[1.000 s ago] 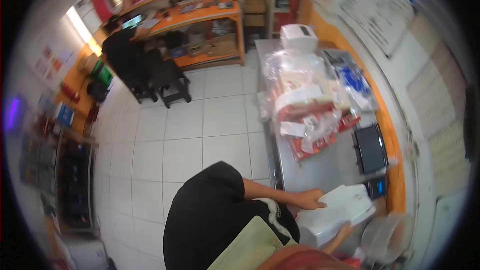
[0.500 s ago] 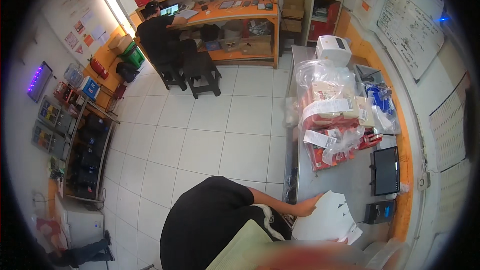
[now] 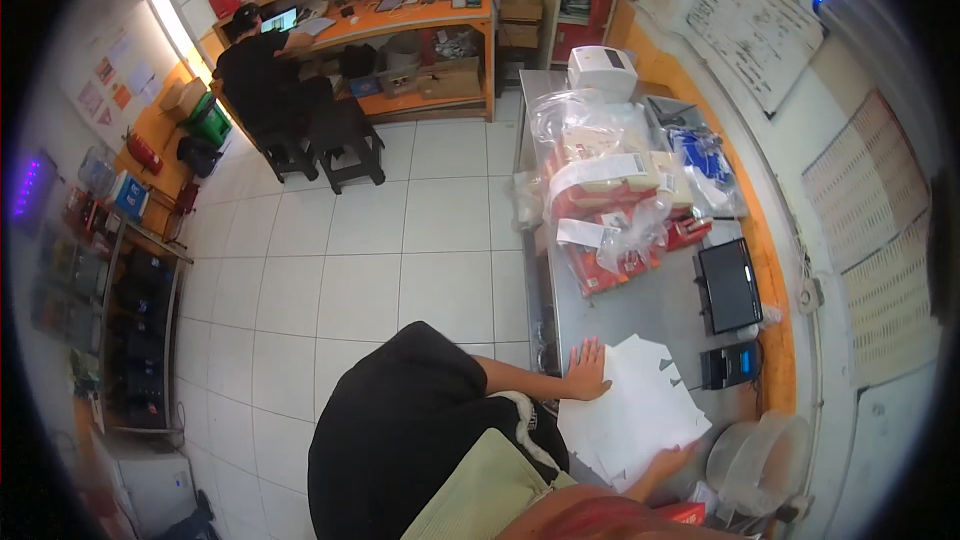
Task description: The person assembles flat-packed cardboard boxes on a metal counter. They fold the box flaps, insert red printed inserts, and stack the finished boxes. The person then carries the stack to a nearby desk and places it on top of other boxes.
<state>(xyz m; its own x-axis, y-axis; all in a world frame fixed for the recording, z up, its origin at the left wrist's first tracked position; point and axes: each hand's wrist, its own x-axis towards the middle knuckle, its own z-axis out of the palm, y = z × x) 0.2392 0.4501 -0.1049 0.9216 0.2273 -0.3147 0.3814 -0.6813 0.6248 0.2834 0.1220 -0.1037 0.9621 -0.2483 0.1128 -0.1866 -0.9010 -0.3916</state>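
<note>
White notched card point(image 3: 635, 410) lies over the near end of grey metal table point(image 3: 665, 308). Left hand point(image 3: 587, 370): palm down at card's left edge, fingers extended, clasping nothing. Right hand point(image 3: 672, 462): at lower-right edge; cannot tell whether it grips. Just beside: 1 clear plastic tub point(image 3: 732, 462). Farther along: 1 dark monitor point(image 3: 731, 285), bagged red-and-white packages point(image 3: 605, 180), 1 white printer point(image 3: 602, 76). Beyond: white tiled floor point(image 3: 360, 295), orange workbench point(image 3: 440, 17), 1 seated person point(image 3: 255, 80) in black.
</note>
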